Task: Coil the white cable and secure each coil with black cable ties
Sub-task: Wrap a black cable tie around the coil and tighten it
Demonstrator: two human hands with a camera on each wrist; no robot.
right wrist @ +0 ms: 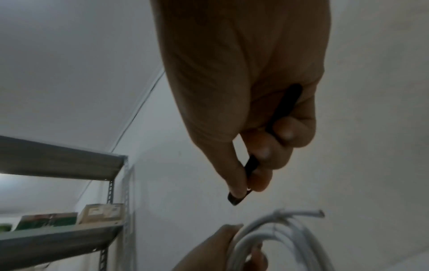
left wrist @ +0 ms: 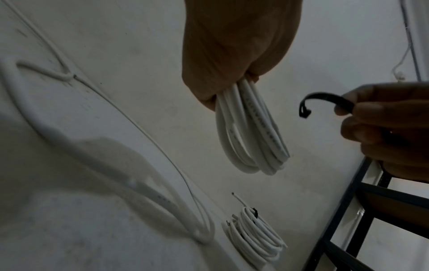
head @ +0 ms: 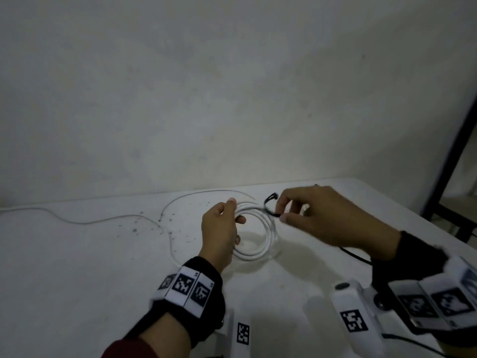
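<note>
White cable coil [head: 254, 229]; black cable tie [head: 271, 204]. White table [head: 77, 267], speckled with dark spots. Off-white wall [head: 232, 86]. Black wrist bands [head: 198, 285] carrying white tags with black square-code patterns. Dark red sleeve [head: 121, 350]. Grey metal shelf [right wrist: 62, 161].

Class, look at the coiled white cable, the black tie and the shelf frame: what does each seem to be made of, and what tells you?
White cable: likely smooth plastic sheath, slight sheen, printed lettering, bends in loops.
Black tie: probably matte flexible plastic; a thin strip that curls, with a small head.
Shelf frame: looks like grey painted metal, with punched slots in the upright.
</note>
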